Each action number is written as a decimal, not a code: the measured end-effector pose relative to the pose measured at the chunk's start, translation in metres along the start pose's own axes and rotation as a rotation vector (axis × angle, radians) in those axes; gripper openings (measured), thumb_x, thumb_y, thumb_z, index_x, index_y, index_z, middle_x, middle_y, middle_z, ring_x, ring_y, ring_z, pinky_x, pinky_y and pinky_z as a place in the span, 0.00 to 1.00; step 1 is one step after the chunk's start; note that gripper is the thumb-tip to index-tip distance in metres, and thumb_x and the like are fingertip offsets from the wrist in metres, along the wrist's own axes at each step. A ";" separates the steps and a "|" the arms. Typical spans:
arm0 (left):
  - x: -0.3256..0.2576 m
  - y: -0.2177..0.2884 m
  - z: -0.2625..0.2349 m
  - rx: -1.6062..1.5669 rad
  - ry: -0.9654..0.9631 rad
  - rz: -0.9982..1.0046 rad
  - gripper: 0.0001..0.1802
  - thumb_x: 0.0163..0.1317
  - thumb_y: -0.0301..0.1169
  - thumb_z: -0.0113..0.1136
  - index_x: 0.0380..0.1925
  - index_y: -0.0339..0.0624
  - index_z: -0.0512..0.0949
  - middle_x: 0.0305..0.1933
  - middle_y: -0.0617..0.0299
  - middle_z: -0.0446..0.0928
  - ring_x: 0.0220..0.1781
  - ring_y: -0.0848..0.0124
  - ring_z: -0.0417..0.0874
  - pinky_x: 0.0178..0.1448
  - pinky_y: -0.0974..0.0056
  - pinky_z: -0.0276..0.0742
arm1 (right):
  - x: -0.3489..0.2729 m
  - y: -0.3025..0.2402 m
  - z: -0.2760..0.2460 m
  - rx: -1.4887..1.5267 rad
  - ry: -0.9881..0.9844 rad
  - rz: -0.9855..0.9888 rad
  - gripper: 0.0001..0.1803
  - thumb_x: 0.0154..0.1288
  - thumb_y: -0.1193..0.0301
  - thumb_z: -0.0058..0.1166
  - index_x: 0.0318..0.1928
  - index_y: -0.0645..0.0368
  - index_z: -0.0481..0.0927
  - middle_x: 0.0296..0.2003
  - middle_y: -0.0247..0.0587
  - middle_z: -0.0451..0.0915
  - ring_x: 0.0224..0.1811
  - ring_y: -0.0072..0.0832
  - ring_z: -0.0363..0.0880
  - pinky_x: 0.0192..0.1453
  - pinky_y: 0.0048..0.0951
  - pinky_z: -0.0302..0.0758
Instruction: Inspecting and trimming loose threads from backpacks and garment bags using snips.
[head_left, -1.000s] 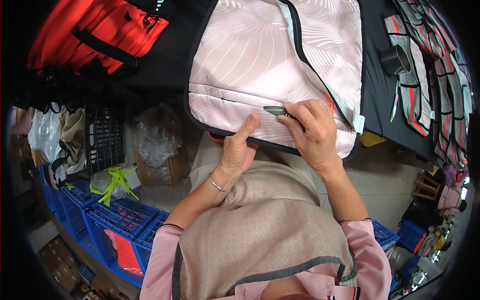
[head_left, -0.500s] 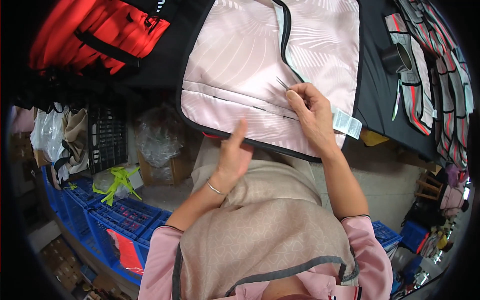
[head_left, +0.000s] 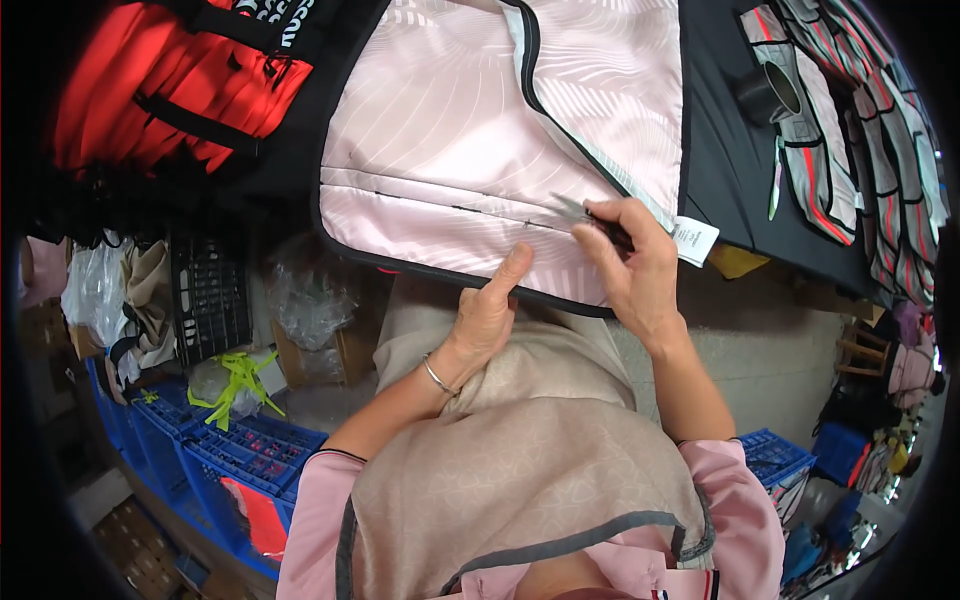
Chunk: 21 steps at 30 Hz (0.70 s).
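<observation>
A pale pink patterned fabric panel (head_left: 430, 120) with black edge binding lies over the dark table, its near edge hanging toward my lap. My left hand (head_left: 488, 310) is closed on that near edge, thumb on top and fingers mostly hidden below. My right hand (head_left: 640, 260) holds small thread snips (head_left: 572, 206), their pointed tips just above the panel near its lower seam. The fingers partly cover the snips' dark handle. A black-edged curved opening (head_left: 535, 85) runs down the panel toward my right hand. Beside that hand, a white label (head_left: 694, 241) sticks out from the panel's right edge.
Red fabric pieces with black straps (head_left: 200, 90) are piled at the far left. A dark cup (head_left: 770, 94) stands right, beside grey strips with red stripes (head_left: 825, 190). Blue crates (head_left: 250, 450) and a black crate (head_left: 212, 292) are at left.
The panel has shifted left in view. My left hand has moved right along its near edge, and my right hand with the snips has come lower, toward the seam.
</observation>
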<state>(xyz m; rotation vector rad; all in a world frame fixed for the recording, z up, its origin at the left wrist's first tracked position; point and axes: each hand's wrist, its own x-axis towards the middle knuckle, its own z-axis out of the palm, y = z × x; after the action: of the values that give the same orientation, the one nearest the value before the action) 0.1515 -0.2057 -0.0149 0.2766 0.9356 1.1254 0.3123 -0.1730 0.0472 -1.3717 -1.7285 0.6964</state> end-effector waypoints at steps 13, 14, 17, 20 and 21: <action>0.003 -0.001 -0.005 -0.149 -0.151 0.058 0.22 0.63 0.34 0.67 0.54 0.39 0.74 0.54 0.62 0.76 0.57 0.73 0.74 0.64 0.67 0.68 | -0.002 -0.007 0.007 -0.448 0.024 -0.264 0.13 0.52 0.70 0.69 0.38 0.58 0.81 0.29 0.36 0.76 0.32 0.34 0.76 0.36 0.33 0.72; 0.003 -0.001 -0.005 -0.150 -0.150 0.058 0.22 0.63 0.34 0.67 0.54 0.39 0.74 0.54 0.62 0.76 0.57 0.73 0.74 0.64 0.67 0.68 | -0.001 -0.007 0.008 -0.454 0.023 -0.272 0.13 0.52 0.70 0.69 0.37 0.58 0.81 0.29 0.36 0.76 0.32 0.34 0.76 0.35 0.34 0.72; 0.003 0.000 -0.006 -0.159 -0.152 0.026 0.22 0.63 0.34 0.67 0.54 0.40 0.74 0.54 0.62 0.76 0.57 0.73 0.74 0.65 0.66 0.68 | 0.000 -0.007 0.009 -0.493 0.026 -0.308 0.13 0.52 0.70 0.69 0.37 0.57 0.81 0.29 0.35 0.76 0.32 0.34 0.75 0.35 0.34 0.71; 0.005 -0.002 -0.008 -0.166 -0.152 0.033 0.22 0.63 0.34 0.67 0.54 0.40 0.74 0.54 0.62 0.76 0.58 0.73 0.74 0.65 0.66 0.67 | -0.001 -0.006 0.012 -0.528 0.029 -0.304 0.13 0.52 0.70 0.69 0.37 0.57 0.80 0.30 0.35 0.76 0.31 0.33 0.74 0.35 0.34 0.71; 0.004 -0.001 -0.008 -0.165 -0.146 0.016 0.22 0.63 0.33 0.67 0.54 0.40 0.74 0.54 0.63 0.76 0.58 0.73 0.74 0.65 0.66 0.67 | -0.001 -0.006 0.012 -0.529 0.028 -0.303 0.13 0.52 0.70 0.69 0.37 0.57 0.80 0.30 0.35 0.76 0.31 0.33 0.74 0.35 0.34 0.71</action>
<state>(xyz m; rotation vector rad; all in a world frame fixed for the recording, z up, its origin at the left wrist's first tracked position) 0.1463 -0.2046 -0.0222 0.2282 0.7090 1.1734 0.2995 -0.1751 0.0457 -1.3966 -2.1302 0.0468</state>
